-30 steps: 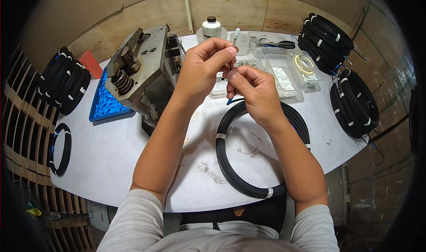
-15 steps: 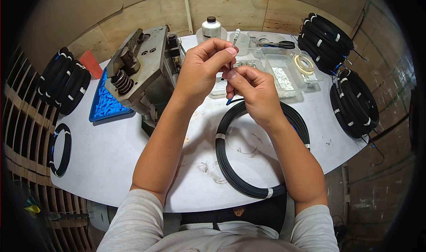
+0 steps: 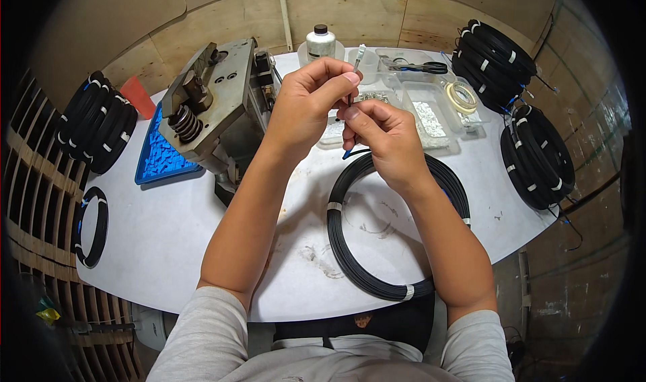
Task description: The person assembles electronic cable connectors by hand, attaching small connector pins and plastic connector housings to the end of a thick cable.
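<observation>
As the person leans over the pale counter (image 3: 148,247), both bare hands meet in mid-air above its far half. The view from the head takes in all of it. The left hand (image 3: 308,109) has thumb and forefinger pinched on a slim piece (image 3: 356,65), whose glassy, whitish tip stands up above the fingers. The right hand (image 3: 387,136), just beside and a little lower, has its fingers clamped on a thin dark strand (image 3: 349,101), a short length of which shows between the hands; where it joins the slim piece is hidden.

Under the right forearm lies a round coil (image 3: 344,249) of smooth black cable, bound with pale bands, and near the right fingers a black end with a blue tip (image 3: 348,154) pokes out.

Over to the left stands a heavy metal press (image 3: 225,69), grey and worn, with a stout spring (image 3: 186,124). Beside it, a blue plastic tray (image 3: 151,179) holds small blocky blue pieces (image 3: 168,154). Beyond the hands I see a rounded bottle (image 3: 321,44) with a dark cap, see-through plastic boxes (image 3: 397,86), black-handled scissors (image 3: 434,67) and a cream roll of tape (image 3: 451,105). More banded black coils (image 3: 494,65) are stacked at the right, before rough wooden boards (image 3: 343,18).
</observation>
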Motion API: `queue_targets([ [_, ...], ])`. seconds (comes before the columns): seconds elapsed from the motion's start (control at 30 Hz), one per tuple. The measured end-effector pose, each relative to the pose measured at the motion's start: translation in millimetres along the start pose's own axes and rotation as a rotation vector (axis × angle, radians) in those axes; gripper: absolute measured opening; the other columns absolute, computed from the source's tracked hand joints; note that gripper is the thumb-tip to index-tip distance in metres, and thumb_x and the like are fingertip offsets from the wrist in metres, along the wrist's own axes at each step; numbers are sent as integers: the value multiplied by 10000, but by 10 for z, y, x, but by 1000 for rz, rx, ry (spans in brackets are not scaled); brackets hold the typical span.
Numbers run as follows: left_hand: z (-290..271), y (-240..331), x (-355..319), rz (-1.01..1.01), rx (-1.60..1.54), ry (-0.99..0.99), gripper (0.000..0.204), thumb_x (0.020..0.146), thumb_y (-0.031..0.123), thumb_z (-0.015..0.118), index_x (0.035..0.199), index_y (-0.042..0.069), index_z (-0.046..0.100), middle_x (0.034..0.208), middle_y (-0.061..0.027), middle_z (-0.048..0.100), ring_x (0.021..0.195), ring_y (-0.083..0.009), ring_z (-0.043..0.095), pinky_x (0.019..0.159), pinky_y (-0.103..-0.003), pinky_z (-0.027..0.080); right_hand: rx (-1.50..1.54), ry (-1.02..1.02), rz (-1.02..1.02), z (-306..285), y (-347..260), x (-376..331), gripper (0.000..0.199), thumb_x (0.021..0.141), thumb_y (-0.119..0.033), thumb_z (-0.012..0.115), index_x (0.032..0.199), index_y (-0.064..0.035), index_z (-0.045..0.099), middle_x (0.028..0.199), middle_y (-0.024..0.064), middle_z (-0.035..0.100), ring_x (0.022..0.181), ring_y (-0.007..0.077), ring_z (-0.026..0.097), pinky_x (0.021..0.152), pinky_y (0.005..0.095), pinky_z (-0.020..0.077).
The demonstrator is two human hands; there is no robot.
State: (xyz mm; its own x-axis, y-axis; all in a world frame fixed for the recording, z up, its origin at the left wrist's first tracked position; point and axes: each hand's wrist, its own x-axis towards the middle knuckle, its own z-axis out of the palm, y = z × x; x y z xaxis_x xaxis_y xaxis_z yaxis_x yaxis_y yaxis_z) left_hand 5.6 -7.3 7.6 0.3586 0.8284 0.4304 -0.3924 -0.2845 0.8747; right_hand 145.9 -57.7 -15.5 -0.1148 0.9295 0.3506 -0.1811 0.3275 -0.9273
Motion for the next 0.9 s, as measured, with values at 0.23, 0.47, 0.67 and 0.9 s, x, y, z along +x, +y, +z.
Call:
queue_targets([
  [0.23,0,12,3,-3,12,1,103,884,101,615,921,6,624,854,-30,608,754,-90,555,645,-228,459,1,-9,1,-2,10,0,171,935,-139,587,889,7,662,696,22,598,626,85,549,585,227,448],
  [0.47,7,13,-2,-4,-2,-8,104,885,108,613,916,9,623,855,-28,608,753,-87,553,634,-229,455,-2,-7,10,-6,20,3,173,936,-139,584,886,8,661,696,23,599,625,87,549,586,229,449],
  [0.67,4,15,-4,-9,9,-2,106,886,112,613,915,10,622,854,-30,607,754,-86,550,635,-231,453,5,-15,-2,-6,28,3,176,934,-144,588,884,8,662,687,20,592,619,86,546,581,226,446],
  [0.9,7,12,0,-16,-15,-14,112,889,122,615,925,15,620,867,-30,605,765,-87,550,644,-231,455,48,2,-5,18,37,-2,189,941,-152,584,890,13,661,699,26,597,616,95,565,575,234,465],
])
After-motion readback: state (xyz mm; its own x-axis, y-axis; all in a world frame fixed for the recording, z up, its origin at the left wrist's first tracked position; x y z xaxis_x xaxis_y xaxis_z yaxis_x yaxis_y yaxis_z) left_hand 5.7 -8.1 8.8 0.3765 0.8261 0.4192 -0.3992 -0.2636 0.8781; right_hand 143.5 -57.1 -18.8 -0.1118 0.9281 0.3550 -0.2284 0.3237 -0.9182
